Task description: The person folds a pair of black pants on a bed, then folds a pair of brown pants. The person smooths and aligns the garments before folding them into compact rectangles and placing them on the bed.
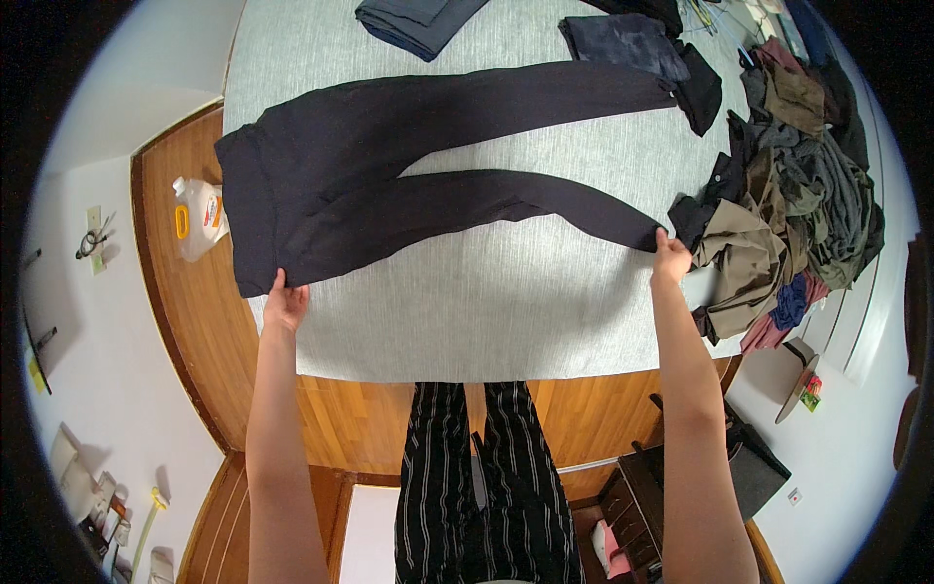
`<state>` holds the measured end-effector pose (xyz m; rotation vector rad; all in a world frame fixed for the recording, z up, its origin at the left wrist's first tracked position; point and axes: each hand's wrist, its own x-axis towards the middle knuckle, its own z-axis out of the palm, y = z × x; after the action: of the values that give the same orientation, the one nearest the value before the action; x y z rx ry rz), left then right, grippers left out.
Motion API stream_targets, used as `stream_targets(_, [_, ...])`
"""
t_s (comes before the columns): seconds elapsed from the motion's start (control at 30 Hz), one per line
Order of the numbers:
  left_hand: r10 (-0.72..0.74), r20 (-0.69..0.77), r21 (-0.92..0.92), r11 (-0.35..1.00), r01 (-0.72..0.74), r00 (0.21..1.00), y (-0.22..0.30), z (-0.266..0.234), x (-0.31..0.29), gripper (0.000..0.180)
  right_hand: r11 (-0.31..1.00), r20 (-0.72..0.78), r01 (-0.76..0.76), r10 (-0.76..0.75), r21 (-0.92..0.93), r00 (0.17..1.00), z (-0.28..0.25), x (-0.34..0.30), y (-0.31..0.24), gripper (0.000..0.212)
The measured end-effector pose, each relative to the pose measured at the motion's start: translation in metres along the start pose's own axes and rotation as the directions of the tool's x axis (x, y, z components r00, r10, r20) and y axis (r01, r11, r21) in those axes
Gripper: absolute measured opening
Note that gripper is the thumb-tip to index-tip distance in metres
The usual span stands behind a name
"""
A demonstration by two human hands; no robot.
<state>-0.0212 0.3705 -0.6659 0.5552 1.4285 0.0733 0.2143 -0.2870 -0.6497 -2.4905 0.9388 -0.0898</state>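
Black leggings (pixel 331 146) lie spread sideways across a grey covered table (pixel 467 331), waistband to the left and both legs stretching right. My left hand (pixel 286 300) pinches the near corner of the waistband, thumb on top. At the other end, my right hand (pixel 670 257) grips the hem of the nearer leg, which bends slightly and seems lifted a little off the cloth. The farther leg lies straight, its hem beside dark folded clothes. Part of each hand's fingers is hidden beneath the fabric.
A heap of crumpled clothes (pixel 749 258) fills the table's right side. Folded dark garments (pixel 418 24) and a folded dark blue piece (pixel 618 44) lie at the far edge. A jug with a yellow handle (pixel 201 219) stands on the wooden floor (pixel 185 321) at left.
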Motion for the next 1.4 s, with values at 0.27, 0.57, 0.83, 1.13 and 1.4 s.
stream_targets(0.27, [0.261,0.007,-0.106,0.96,-0.259,0.965,0.017,0.013,-0.023,0.038,0.568,0.226,-0.056,-0.234,0.821,0.946,-0.07,0.056,-0.056,0.025])
stream_targets(0.57, [0.245,0.059,0.043,0.968,-0.247,0.968,-0.003,-0.041,0.001,0.022,0.425,0.412,-0.29,-0.231,0.858,0.882,-0.093,0.046,-0.062,0.017])
stream_targets(0.83, [0.246,-0.097,0.284,0.936,-0.21,0.964,-0.018,-0.035,-0.003,0.015,0.929,0.379,-0.188,0.056,0.319,0.924,-0.067,0.039,0.048,0.04])
stream_targets(1.13, [-0.019,0.004,0.185,0.983,0.017,1.0,-0.043,0.006,-0.047,0.032,0.801,0.559,-0.403,0.104,0.443,0.822,-0.034,-0.012,0.046,0.032])
stream_targets(1.4, [-0.022,0.001,0.198,0.98,0.021,1.0,-0.099,0.042,-0.056,0.022,0.771,0.373,-0.547,0.426,0.327,0.824,-0.008,0.006,0.022,0.025])
